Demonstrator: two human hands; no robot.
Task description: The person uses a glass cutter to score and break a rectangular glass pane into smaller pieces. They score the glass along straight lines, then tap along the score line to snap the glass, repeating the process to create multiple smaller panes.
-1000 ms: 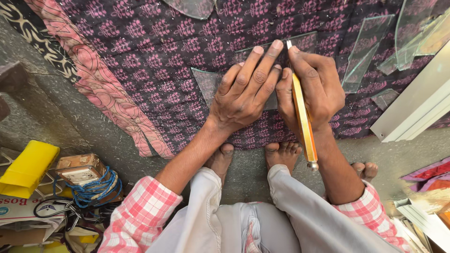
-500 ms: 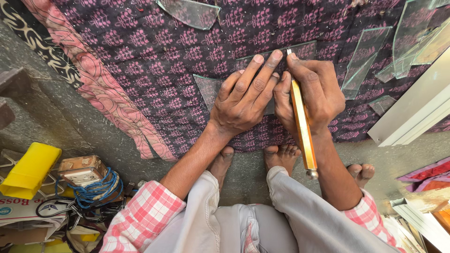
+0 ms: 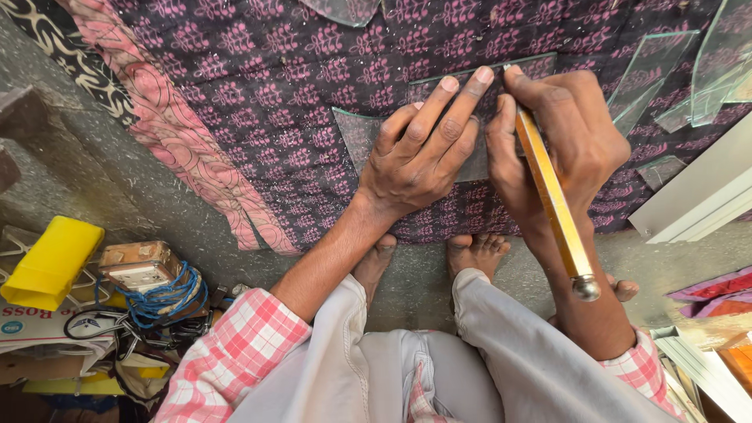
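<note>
Left hand [image 3: 423, 157] lies flat on the glass pane [image 3: 352, 137], fingers spread and pressing down, the two longest fingertips [image 3: 484, 76] reaching to the pane's far edge; it holds nothing, it simply pins the sheet to the purple patterned cloth [image 3: 258, 86]. Right hand [image 3: 568, 137] sits just beside it, touching or very nearly so, closed tight around a yellow-handled cutter [image 3: 552, 200]; thumb and forefinger pinch the upper end, and the working tip is hidden behind the fingers, so whether it meets the glass I cannot tell.

Here is the relation that matters: the cutter's long axis runs from the far edge of the pane back toward the person, tilted slightly outward, with its metal knob [image 3: 586, 287] hanging over the near edge of the cloth by the right wrist; the tip end meets the pane right where the left fingertips stop, so the pressing hand borders the tool on its left side. The pane itself lies mostly under the left palm, one clear corner showing toward the left edge of the cloth, its far edge a pale line behind the fingertips.

Round about: more glass offcuts [image 3: 650, 78] lie on the cloth toward its right edge; a white frame strip [image 3: 705, 196] beyond them; bare feet [image 3: 478, 252] on the concrete just under the near edge; a yellow block [image 3: 47, 262] and a blue-corded socket box [image 3: 141, 270] well off to the left.
</note>
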